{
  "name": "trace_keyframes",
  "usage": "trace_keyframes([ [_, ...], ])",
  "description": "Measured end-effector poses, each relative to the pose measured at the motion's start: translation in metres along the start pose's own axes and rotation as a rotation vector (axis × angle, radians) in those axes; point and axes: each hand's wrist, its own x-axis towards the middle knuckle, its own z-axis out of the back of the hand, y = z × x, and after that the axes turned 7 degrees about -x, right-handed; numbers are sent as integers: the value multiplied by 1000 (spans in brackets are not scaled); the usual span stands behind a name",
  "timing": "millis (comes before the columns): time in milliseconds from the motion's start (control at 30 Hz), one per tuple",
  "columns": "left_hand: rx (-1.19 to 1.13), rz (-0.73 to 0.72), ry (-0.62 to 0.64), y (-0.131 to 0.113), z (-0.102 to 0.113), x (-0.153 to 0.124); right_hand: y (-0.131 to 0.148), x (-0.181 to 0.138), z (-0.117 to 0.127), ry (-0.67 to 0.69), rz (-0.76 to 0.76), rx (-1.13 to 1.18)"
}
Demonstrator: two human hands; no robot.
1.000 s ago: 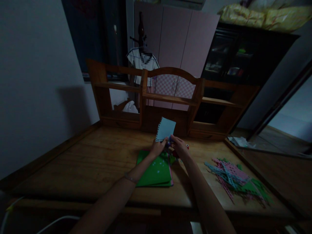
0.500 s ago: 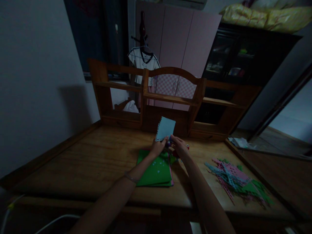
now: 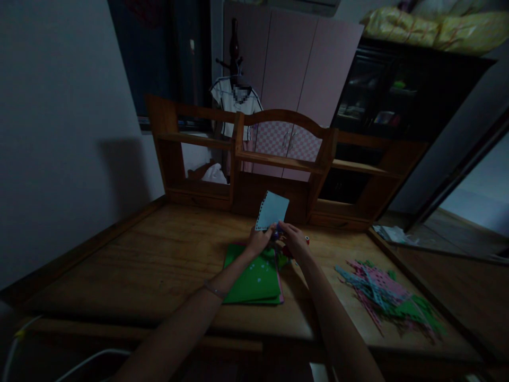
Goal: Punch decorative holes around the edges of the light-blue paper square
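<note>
My left hand (image 3: 258,241) and my right hand (image 3: 293,240) meet above a wooden desk (image 3: 159,265). Together they hold a pale blue sheet of paper (image 3: 272,210) upright by its lower edge; its left edge shows a row of small punched holes. My left hand pinches the sheet's bottom corner. My right hand is closed around a small dark tool at the sheet's lower edge, too dim to name; a bit of red shows beside it. Under the hands lies a stack of green paper sheets (image 3: 254,278) with small pale scraps scattered on it.
A pile of pink, blue and green paper strips (image 3: 384,294) lies on the desk at the right. A wooden shelf unit (image 3: 278,159) stands along the desk's back edge. Behind it are a pink wardrobe, a hanging shirt and a dark cabinet. White cables hang at lower left.
The blue sheet has tilted slightly to the right in my hands. The view has shifted a little; both hands stay in place over the green stack.
</note>
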Motion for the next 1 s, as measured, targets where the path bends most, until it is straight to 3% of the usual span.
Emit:
trace_keyframes([
  [433, -42, -64, 73, 12, -5, 3, -9, 2, 6, -54, 41, -90],
  [767, -44, -32, 21, 9, -4, 3, -3, -3, 1, -32, 67, -120],
  [1000, -23, -9, -42, 10, -2, 3, -3, 2, -1, -135, 20, 11],
])
